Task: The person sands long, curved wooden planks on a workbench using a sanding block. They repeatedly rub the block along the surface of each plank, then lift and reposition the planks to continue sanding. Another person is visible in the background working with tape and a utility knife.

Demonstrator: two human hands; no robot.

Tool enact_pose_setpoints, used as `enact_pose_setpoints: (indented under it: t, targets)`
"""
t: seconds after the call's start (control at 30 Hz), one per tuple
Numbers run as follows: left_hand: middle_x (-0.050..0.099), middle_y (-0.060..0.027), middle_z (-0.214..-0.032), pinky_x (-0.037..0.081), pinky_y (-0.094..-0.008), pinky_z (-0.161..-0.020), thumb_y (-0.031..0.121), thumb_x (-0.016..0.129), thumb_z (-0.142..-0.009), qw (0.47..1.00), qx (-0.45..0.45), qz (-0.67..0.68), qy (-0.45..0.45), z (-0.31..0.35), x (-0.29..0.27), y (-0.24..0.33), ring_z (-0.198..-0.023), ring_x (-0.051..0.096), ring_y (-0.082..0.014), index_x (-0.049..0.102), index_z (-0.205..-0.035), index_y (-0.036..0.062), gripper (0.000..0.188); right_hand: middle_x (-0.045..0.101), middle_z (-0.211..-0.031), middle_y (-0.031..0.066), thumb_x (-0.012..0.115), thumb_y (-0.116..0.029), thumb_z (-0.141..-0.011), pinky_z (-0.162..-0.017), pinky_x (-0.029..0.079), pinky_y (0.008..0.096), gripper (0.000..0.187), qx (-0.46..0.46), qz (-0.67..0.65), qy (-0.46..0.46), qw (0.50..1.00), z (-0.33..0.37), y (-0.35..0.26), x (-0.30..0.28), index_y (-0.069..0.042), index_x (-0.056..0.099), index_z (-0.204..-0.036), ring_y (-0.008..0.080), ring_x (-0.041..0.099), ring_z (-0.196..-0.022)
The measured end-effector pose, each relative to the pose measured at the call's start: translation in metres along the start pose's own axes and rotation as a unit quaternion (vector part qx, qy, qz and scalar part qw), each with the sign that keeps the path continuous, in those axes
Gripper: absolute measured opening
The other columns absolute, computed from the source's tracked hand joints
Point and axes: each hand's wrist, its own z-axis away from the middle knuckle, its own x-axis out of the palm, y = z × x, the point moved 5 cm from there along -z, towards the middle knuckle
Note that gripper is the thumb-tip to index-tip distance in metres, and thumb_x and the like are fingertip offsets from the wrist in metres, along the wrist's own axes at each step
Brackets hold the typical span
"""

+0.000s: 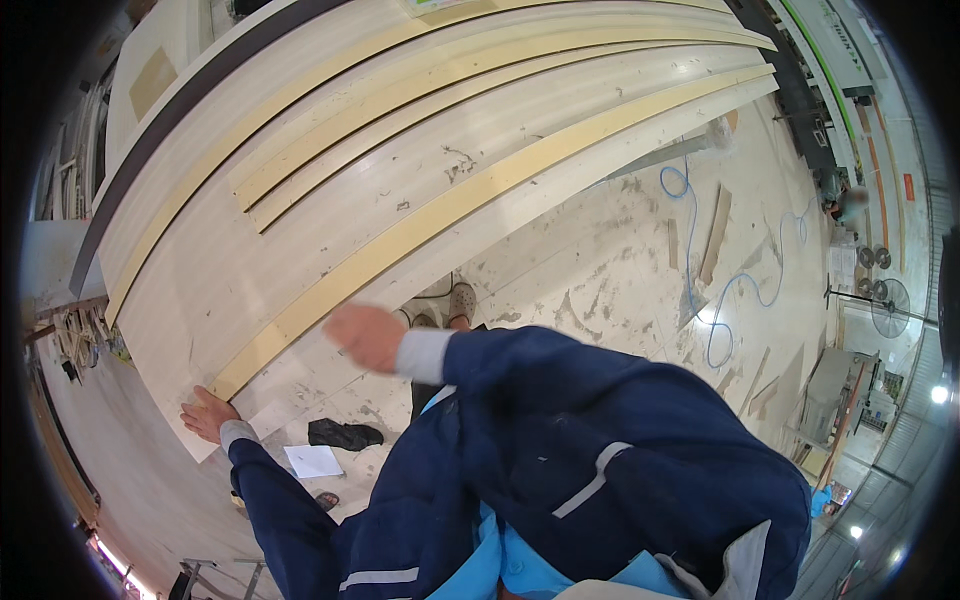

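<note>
A long pale-yellow strip (400, 240) runs along the near edge of a large light-coloured board (330, 235). My left hand (208, 415) rests at the strip's near left end, fingers spread against the end of the strip and the board's corner. Farther along the same edge, my right hand (365, 335) is smeared by motion, so its fingers cannot be made out. It is over or just beside the edge, and I cannot tell whether it touches the strip. More yellow strips (400, 95) lie roughly parallel on the far part of the board.
A dark band (190, 125) borders the board's far left side. On the floor lie a black crumpled cloth or bag (345, 434), a white sheet (313, 461), a looping blue hose (735, 285) and scrap strips (716, 233). A standing fan (888, 306) is at the right.
</note>
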Motion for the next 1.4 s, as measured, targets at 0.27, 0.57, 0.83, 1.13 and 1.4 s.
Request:
enact_pose_setpoints:
  t: [0.27,0.57,0.83,1.13,1.4]
  targets:
    - [0.025,-0.0134,-0.157,0.020,-0.0434,-0.118,0.065,0.035,-0.093,1.000,0.009,-0.021,0.019,-0.007,0.014,-0.009,-0.146,0.021,-0.0310,0.032,-0.150,0.0168,0.075,0.062,-0.106,0.0133,0.056,-0.014,-0.087,-0.089,0.049,0.0428,0.040,0.343,0.296,0.421,0.786,0.185,0.310,-0.335,-0.020,0.058,-0.126,0.0314,0.060,-0.101]
    - [0.027,-0.0154,-0.156,0.023,-0.0445,-0.117,0.062,0.035,-0.096,0.999,0.026,-0.032,0.017,-0.008,0.016,-0.009,-0.145,0.024,-0.0330,0.035,-0.148,0.0177,0.069,0.063,-0.105,0.0197,0.052,-0.005,-0.082,-0.093,0.047,0.0430,0.029,0.022,0.099,0.324,0.941,0.086,0.113,-0.098,0.001,0.060,-0.110,0.0351,0.059,-0.103]
    - [0.031,-0.0179,-0.154,0.027,-0.0469,-0.115,0.057,0.040,-0.097,0.998,0.016,-0.051,0.029,0.002,0.000,0.001,-0.142,0.028,-0.0347,0.038,-0.146,0.0160,0.064,0.061,-0.108,0.0180,0.048,-0.008,-0.093,-0.095,0.046,0.0414,0.026,0.128,0.168,0.333,0.919,0.085,0.166,-0.189,0.000,0.058,-0.116,0.0317,0.058,-0.103]
    - [0.027,-0.0175,-0.156,0.021,-0.0469,-0.116,0.052,0.043,-0.096,1.000,0.002,0.007,0.011,0.012,-0.021,0.015,-0.145,0.022,-0.0334,0.037,-0.146,0.0149,0.063,0.061,-0.108,0.0164,0.054,-0.013,-0.087,-0.086,0.050,0.0419,0.023,0.429,0.272,0.338,0.792,0.141,0.263,-0.290,-0.007,0.062,-0.107,0.0341,0.060,-0.097]
    - [0.017,-0.0200,-0.159,0.012,-0.0489,-0.118,0.056,0.040,-0.095,0.998,0.009,0.054,-0.022,0.012,-0.018,0.009,-0.148,0.013,-0.0348,0.028,-0.150,0.0113,0.072,0.065,-0.096,0.0163,0.057,-0.006,-0.077,-0.086,0.049,0.0417,0.029,0.242,0.309,0.315,0.864,0.039,0.133,-0.155,-0.006,0.064,-0.105,0.0330,0.061,-0.097]
